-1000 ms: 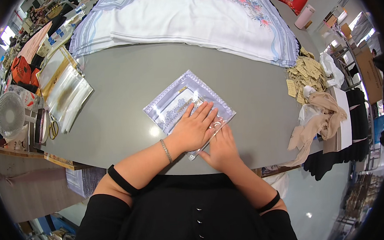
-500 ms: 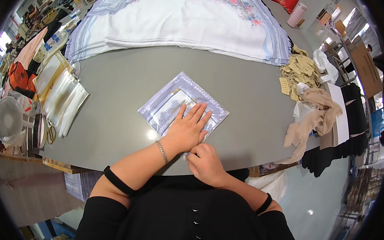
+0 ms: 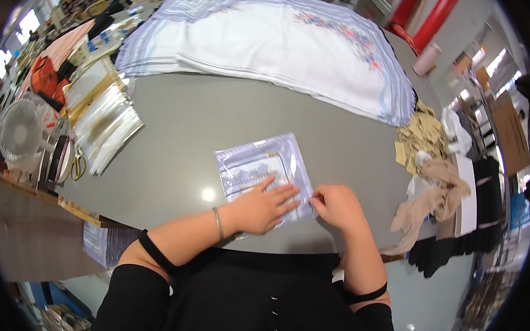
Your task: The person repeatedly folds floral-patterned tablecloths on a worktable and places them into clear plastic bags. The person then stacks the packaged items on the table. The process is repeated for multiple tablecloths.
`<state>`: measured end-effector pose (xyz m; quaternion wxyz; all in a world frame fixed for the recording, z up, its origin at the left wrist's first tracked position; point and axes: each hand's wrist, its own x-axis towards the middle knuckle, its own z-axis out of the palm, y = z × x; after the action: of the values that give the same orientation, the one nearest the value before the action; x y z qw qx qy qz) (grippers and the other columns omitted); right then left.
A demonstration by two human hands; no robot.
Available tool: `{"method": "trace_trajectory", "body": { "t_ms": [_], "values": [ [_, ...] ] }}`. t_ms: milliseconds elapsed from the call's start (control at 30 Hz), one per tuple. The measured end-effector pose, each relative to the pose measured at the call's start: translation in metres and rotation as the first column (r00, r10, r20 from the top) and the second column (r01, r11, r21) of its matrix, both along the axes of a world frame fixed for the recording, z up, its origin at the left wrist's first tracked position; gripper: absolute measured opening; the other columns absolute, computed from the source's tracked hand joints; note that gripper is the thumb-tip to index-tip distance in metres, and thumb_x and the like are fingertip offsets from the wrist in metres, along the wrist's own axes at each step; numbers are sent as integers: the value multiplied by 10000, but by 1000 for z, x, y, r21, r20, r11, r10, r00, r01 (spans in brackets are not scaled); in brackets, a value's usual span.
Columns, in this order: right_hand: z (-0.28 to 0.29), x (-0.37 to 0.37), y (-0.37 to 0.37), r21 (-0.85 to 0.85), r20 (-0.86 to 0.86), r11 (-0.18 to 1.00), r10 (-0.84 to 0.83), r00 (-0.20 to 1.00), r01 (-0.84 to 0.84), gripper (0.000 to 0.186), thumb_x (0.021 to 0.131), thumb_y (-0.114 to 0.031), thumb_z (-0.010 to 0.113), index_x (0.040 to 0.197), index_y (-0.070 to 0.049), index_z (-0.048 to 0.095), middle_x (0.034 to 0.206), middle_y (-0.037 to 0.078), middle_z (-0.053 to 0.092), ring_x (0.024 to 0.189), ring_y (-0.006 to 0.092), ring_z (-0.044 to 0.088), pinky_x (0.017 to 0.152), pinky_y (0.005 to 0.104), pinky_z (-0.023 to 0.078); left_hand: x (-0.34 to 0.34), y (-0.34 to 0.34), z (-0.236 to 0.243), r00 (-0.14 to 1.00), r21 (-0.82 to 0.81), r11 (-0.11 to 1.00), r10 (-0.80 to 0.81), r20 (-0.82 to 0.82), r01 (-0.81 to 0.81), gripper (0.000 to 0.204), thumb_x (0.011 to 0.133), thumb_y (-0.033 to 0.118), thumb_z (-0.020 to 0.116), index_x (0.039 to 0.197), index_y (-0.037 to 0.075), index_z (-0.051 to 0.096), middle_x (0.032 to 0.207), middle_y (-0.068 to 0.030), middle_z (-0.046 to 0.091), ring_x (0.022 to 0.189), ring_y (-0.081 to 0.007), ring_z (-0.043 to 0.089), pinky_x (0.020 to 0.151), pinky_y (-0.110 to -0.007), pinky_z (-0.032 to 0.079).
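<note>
A clear plastic bag (image 3: 299,163) with a folded lavender and white patterned cloth (image 3: 253,171) inside lies on the grey table in front of me. My left hand (image 3: 261,208) rests flat across its lower part, fingers spread. At the bag's lower right edge, the thumb and fingers of my right hand (image 3: 338,204) pinch the plastic rim. The cloth's lower part is hidden beneath my left hand.
Large floral cloths (image 3: 282,52) lie stacked across the far side. To the left are flat clear bags (image 3: 108,123), scissors (image 3: 78,166) and a fan (image 3: 20,131). Yellowish tags (image 3: 420,136), a beige cloth (image 3: 439,185) and a white box (image 3: 468,192) stand at the right.
The bagged cloth has turned from a diamond pose to nearly square and come closer to me. My right hand has moved right, from the bag's near corner to its right edge.
</note>
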<state>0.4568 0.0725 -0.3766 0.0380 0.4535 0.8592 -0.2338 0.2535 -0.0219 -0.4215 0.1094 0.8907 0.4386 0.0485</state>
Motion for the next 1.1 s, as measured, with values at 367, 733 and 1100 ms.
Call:
{"method": "trace_trajectory", "body": {
  "t_ms": [367,733,1100],
  "values": [
    [-58,-101,1,404,-135,842,441,887,-357,625,844,-330,619,1375,-51,444,1466,202,345,1360,390,299,1133,526,189,-76,-181,-8,165,-870,483,870,464,-102,298,1009,226,443,1078,5,630,921,-95,692,806,-178,677,726,-278,529],
    [-41,-247,-137,318,-354,260,925,140,-912,620,791,-329,688,1327,-80,503,1438,180,393,1337,405,335,1124,499,243,-175,-294,-63,-428,-830,521,808,405,198,454,889,208,668,1231,-60,536,1112,-100,648,1031,-174,619,888,-340,514],
    [-66,-199,-66,281,-515,816,573,638,-505,490,823,-50,573,1297,16,469,1388,193,440,1248,375,445,1037,436,377,-227,-474,72,-277,-139,-259,952,130,-956,321,790,23,551,1090,64,659,925,-161,684,810,-317,646,778,-334,523]
  ]
}}
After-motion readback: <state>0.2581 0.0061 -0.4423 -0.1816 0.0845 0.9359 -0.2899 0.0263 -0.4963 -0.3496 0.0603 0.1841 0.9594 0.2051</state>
